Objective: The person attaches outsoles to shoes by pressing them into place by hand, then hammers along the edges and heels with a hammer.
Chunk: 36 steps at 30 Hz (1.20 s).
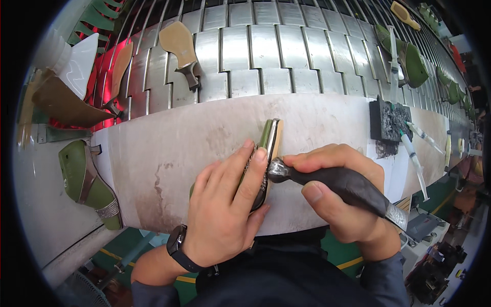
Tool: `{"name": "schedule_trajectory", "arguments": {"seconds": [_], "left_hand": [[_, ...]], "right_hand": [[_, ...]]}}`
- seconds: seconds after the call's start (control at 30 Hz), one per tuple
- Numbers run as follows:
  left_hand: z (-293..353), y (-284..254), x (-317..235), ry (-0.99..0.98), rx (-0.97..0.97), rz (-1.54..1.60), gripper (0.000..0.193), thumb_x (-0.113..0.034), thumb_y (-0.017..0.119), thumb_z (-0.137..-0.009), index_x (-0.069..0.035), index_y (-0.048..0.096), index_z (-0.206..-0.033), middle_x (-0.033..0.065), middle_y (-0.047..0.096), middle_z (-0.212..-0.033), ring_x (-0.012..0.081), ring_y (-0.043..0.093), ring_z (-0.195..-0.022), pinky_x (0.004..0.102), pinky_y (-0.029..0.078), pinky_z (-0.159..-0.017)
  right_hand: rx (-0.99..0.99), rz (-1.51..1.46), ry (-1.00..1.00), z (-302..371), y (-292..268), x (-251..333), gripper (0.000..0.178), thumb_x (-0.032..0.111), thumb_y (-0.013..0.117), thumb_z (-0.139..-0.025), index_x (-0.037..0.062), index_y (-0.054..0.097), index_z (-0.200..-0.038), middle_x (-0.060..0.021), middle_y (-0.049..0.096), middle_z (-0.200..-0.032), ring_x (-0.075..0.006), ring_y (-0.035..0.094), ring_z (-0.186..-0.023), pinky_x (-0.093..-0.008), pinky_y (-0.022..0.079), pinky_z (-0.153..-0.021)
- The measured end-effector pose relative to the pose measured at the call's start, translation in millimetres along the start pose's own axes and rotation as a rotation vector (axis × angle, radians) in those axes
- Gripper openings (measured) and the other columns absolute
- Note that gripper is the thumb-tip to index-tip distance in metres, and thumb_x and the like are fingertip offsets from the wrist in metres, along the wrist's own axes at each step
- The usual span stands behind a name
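Note:
On the pale board (179, 128) in front of me, a sandal (270, 137) on a green last lies on its side, its tan sole edge to the right. My left hand (222, 202) is closed over it, index and middle fingers stretched along its upper and the thumb at its lower end. My right hand (353, 171) grips the dark handle of a shoemaker's hammer (340, 187). Its rounded metal head is against the sandal's sole edge, close beside my left fingertips. My left palm hides much of the sandal.
Another sandal on a green last (87, 176) lies at the left. Heeled soles (177, 43) rest on the metal slat conveyor (240, 38) beyond the board. To the right, a black block (383, 120) has syringes (413, 158) around it. More green lasts (413, 64) stand far right.

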State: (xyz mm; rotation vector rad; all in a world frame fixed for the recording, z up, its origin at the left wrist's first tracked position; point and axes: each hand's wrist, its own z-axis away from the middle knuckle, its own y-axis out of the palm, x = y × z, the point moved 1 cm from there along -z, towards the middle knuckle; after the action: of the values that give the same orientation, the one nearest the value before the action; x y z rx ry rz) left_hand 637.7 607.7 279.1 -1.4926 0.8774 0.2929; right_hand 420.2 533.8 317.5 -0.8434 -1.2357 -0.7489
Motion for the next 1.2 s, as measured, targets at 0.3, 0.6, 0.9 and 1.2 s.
{"name": "schedule_trajectory", "arguments": {"seconds": [0.3,0.6,0.9,1.2], "left_hand": [[0.2,0.2,0.7,-0.002,-0.011,-0.032,0.102,-0.004,0.082,-0.075,0.007,0.031,-0.163,0.0336,0.049,-0.155,0.046,0.058,-0.132,0.0506,0.045,-0.108],[9.3,2.1,6.2,-0.001,-0.068,-0.023,0.101,-0.003,0.081,-0.076,0.007,0.032,-0.163,0.0297,0.05,-0.157,0.0447,0.059,-0.132,0.0502,0.045,-0.107],[13.3,0.7,8.0,0.017,-0.094,-0.014,0.107,-0.005,0.083,-0.072,0.005,0.031,-0.164,0.0282,0.051,-0.155,0.0446,0.061,-0.127,0.0501,0.046,-0.106],[25.5,6.4,18.2,0.07,-0.243,0.034,0.105,-0.016,0.081,-0.074,0.007,0.031,-0.163,0.029,0.054,-0.15,0.0441,0.059,-0.129,0.0487,0.045,-0.108]], "right_hand": [[-0.19,-0.048,-0.054,-52.3,-7.4,-10.9,0.02,0.01,0.072,-0.099,-0.0048,0.073,-0.111,-0.0061,0.078,-0.092,-0.0065,0.068,-0.082,-0.0242,0.055,-0.074],[0.08,0.125,-0.247,1.6,8.1,-9.0,0.026,0.006,0.079,-0.092,-0.0022,0.071,-0.116,-0.0187,0.078,-0.112,-0.0227,0.077,-0.103,-0.0329,0.06,-0.09],[-0.15,0.14,-0.397,35.3,51.9,-27.8,0.034,0.003,0.081,-0.086,-0.0026,0.069,-0.117,-0.0227,0.076,-0.113,-0.0358,0.076,-0.112,-0.0417,0.061,-0.096],[-0.319,0.341,-0.594,66.4,118.4,-38.6,0.037,0.005,0.087,-0.076,-0.006,0.073,-0.107,-0.0219,0.076,-0.108,-0.0392,0.076,-0.103,-0.0435,0.063,-0.091]]}}
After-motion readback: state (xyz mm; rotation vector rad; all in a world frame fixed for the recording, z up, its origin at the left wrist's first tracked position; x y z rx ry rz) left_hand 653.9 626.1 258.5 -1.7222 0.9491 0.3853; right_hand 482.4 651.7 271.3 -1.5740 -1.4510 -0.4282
